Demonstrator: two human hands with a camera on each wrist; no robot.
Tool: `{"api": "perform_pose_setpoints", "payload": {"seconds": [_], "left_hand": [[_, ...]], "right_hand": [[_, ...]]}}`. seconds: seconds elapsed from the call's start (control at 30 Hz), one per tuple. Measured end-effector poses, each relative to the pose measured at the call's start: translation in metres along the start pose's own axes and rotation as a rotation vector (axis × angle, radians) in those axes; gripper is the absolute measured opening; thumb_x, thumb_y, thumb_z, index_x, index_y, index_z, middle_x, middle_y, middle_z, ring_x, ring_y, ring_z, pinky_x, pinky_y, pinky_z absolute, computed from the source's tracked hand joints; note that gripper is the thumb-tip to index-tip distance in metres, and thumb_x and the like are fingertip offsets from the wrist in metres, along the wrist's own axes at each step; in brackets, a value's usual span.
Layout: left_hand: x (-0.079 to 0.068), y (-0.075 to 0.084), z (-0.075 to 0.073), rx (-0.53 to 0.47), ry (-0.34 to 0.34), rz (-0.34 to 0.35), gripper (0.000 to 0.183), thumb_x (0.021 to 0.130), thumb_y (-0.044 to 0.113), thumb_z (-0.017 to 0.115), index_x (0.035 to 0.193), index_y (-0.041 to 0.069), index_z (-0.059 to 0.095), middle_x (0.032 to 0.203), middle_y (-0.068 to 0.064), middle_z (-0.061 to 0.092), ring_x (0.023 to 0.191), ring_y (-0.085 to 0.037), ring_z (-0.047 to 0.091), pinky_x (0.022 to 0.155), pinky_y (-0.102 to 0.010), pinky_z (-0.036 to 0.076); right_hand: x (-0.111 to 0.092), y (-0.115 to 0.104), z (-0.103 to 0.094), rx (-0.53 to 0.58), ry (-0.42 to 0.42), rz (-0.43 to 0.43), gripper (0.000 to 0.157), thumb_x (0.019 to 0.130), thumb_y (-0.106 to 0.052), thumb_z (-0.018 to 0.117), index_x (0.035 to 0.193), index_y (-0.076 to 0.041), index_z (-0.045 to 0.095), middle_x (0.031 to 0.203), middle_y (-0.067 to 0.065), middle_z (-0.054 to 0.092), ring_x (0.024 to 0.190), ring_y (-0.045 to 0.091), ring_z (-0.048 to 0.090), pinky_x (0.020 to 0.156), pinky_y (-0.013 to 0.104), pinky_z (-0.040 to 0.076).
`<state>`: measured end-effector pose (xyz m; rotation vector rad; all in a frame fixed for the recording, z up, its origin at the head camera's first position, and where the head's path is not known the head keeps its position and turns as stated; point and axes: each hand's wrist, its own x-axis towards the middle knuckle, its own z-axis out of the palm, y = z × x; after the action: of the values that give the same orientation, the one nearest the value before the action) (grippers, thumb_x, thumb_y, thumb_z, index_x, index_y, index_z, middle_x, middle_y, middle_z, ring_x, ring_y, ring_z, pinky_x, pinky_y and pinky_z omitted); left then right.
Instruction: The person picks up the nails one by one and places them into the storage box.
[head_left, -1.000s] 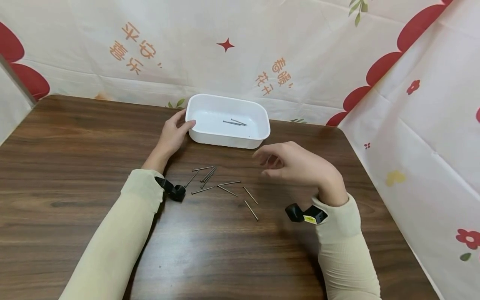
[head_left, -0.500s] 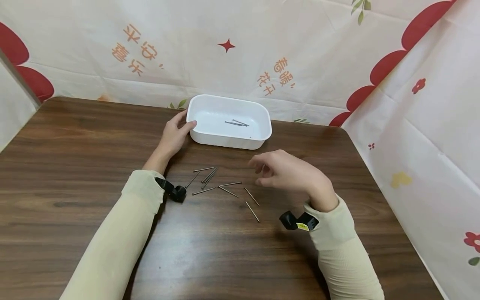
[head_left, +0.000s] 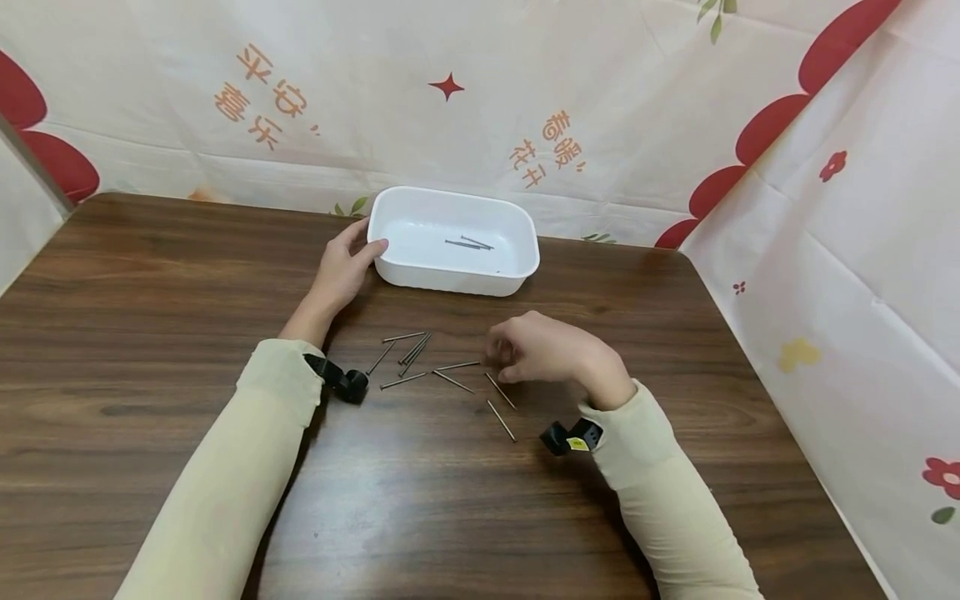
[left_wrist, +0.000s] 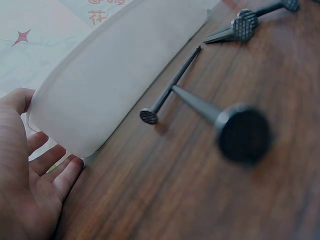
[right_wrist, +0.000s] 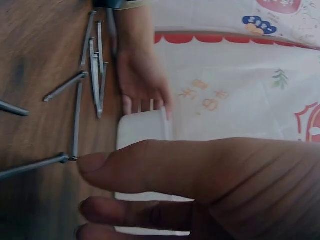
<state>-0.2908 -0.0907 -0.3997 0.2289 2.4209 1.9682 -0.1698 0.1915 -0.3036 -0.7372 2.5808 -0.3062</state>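
Note:
A white plastic box [head_left: 450,282] stands at the back of the table with several nails [head_left: 468,243] on its floor. My left hand [head_left: 341,271] holds its left end, thumb over the rim; in the left wrist view the other fingers [left_wrist: 67,177] lie by the outer wall. Several loose nails [head_left: 415,350] with flat heads are scattered in front of the box. My right hand [head_left: 551,350] hovers at the right side of these, fingers bent, near a slanted nail [head_left: 500,392]. In the right wrist view its thumb [right_wrist: 150,165] is apart from the fingers, nothing visible between them.
The brown wooden table [head_left: 420,508] reaches back to a white printed cloth [head_left: 360,100], with more cloth along the right side. Another nail [head_left: 501,422] lies nearest the front. Each wrist carries a small black camera [head_left: 348,385].
My right hand has come left and lower, from beside the box's front right corner to the scattered nails. The left hand and the box have stayed in place.

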Motion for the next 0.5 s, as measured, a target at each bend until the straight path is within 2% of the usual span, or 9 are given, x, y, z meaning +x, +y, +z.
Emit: {"api": "perform_pose_setpoints", "payload": {"seconds": [0.17,0.3,0.5], "left_hand": [[0.000,-0.001,-0.002,0.002,0.007,0.000,0.068,0.100,0.038,0.056,0.159,0.014,0.033,0.160,-0.013,0.040,0.147,-0.029,0.042,0.120,-0.045,0.038],[0.001,-0.003,-0.001,0.001,0.007,0.007,0.068,0.100,0.037,0.056,0.159,0.012,0.034,0.160,-0.014,0.041,0.146,-0.030,0.044,0.119,-0.045,0.039],[0.002,-0.001,-0.001,0.004,0.005,0.011,0.068,0.100,0.038,0.056,0.159,0.012,0.033,0.161,-0.013,0.040,0.147,-0.029,0.041,0.120,-0.045,0.037]], "right_hand": [[0.007,-0.002,0.009,-0.022,-0.068,0.067,0.020,0.085,-0.010,0.075,0.104,-0.012,0.070,0.081,-0.002,0.065,0.070,0.010,0.057,0.068,0.027,0.048],[0.009,-0.005,0.014,-0.064,-0.081,0.108,0.022,0.086,-0.012,0.075,0.107,-0.011,0.069,0.080,0.000,0.063,0.069,0.012,0.056,0.066,0.027,0.046],[0.012,-0.009,0.017,-0.098,-0.073,0.135,0.023,0.083,-0.002,0.071,0.103,-0.010,0.065,0.081,0.000,0.062,0.071,0.015,0.056,0.066,0.028,0.045]]}}
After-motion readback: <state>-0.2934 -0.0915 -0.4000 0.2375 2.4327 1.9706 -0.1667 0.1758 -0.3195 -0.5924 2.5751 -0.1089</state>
